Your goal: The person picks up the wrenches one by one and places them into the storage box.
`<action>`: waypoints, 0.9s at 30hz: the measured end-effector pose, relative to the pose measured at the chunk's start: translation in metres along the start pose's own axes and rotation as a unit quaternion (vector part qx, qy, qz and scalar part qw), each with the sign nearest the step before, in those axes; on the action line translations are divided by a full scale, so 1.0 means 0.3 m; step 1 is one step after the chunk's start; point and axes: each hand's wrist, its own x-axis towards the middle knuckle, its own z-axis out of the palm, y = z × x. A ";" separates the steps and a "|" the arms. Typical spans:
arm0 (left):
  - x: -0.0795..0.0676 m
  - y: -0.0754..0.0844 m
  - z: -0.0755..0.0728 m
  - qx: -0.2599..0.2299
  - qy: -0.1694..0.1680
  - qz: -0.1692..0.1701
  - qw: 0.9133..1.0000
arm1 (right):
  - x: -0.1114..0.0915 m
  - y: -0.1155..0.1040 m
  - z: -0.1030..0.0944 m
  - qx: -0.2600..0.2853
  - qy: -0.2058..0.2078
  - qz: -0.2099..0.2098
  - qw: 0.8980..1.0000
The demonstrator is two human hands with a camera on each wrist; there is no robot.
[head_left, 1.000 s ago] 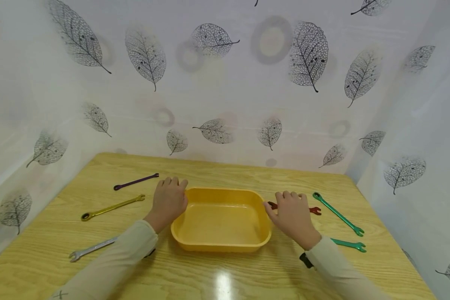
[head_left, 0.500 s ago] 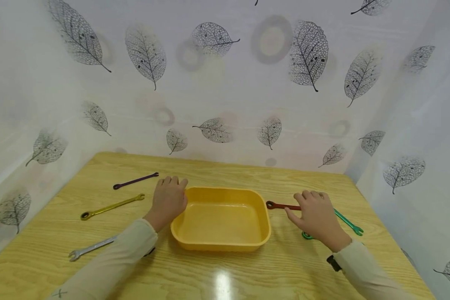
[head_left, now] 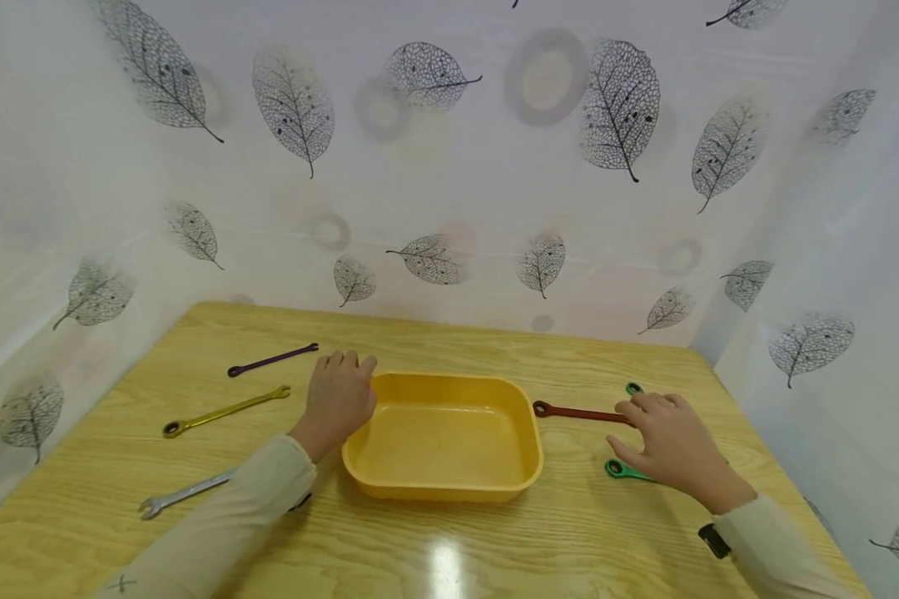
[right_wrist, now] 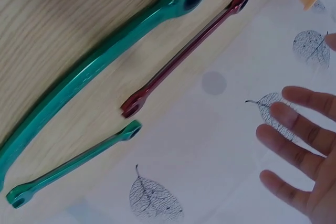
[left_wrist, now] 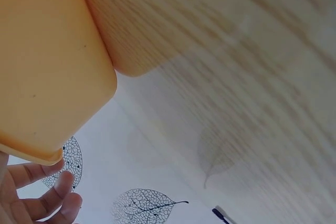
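The red wrench [head_left: 578, 412] lies on the table [head_left: 449, 549] between the tray [head_left: 442, 491] and the right hand [head_left: 670, 449], its far end just under that hand's fingertips. A second ago the right hand rested against the tray's right edge, over this wrench; since then it has slid outward, away from the tray, and now hovers with fingers spread and straight, holding nothing, over the two green wrenches [right_wrist: 100, 61], as the right wrist view shows. My reading is that the hand has left the tray and is settling on a wrench to pick, with none gripped yet. The left hand [head_left: 339, 399] has not moved: it lies flat against the tray's left rim, fingers relaxed. Left of it lie purple [head_left: 271, 360], gold [head_left: 225, 412] and silver [head_left: 183, 496] wrenches.
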 end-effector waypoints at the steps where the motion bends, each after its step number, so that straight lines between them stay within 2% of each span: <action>1: 0.000 0.000 0.000 0.001 -0.001 0.000 1.000 | -0.006 0.008 0.002 0.004 0.002 -0.004 1.000; 12: 0.002 -0.005 0.013 0.003 -0.004 -0.001 1.000 | -0.068 0.068 0.016 0.045 -0.003 -0.011 0.999; 22: 0.001 0.000 0.009 0.004 0.004 -0.001 1.000 | -0.142 0.107 0.048 0.079 -0.012 0.025 0.996; 27: 0.000 0.002 0.010 0.006 0.002 -0.003 1.000 | -0.173 0.128 0.066 0.109 -0.007 0.023 0.994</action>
